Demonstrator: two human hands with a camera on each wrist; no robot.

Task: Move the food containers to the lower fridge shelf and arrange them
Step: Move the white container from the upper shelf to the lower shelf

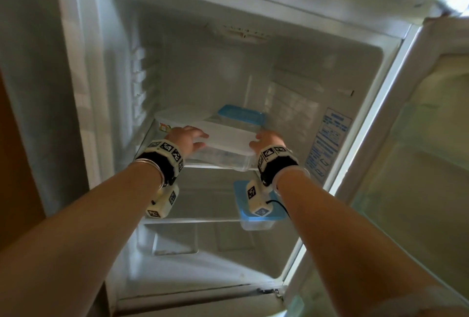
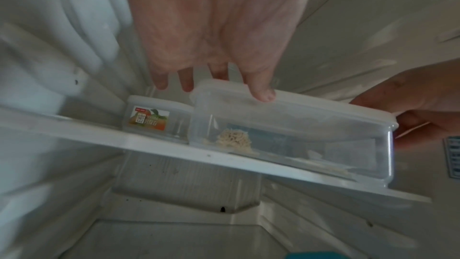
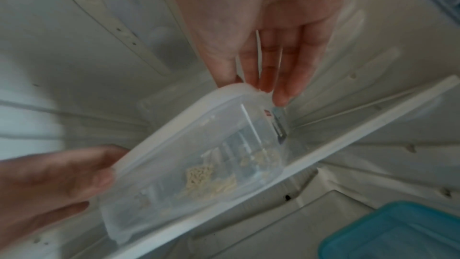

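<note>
A clear container with a white lid (image 1: 228, 144) (image 2: 298, 135) (image 3: 199, 155), holding a little beige food, sits at the front of the upper fridge shelf (image 1: 215, 165), its right corner past the edge. My left hand (image 1: 189, 139) (image 2: 224, 86) grips its left end, thumb on the lid. My right hand (image 1: 264, 140) (image 3: 261, 86) holds its right end. Behind it stand a white-lidded container with a fruit label (image 1: 177, 116) (image 2: 154, 119) and a blue-lidded one (image 1: 241, 113). Another blue-lidded container (image 1: 239, 189) (image 3: 398, 229) sits at the right of the lower shelf (image 1: 193, 220).
The fridge door (image 1: 418, 139) stands open on the right. A blue sticker (image 1: 330, 139) is on the right inner wall. Below the lower shelf lies a clear drawer (image 1: 203, 240). The left part of the lower shelf holds nothing that I can see.
</note>
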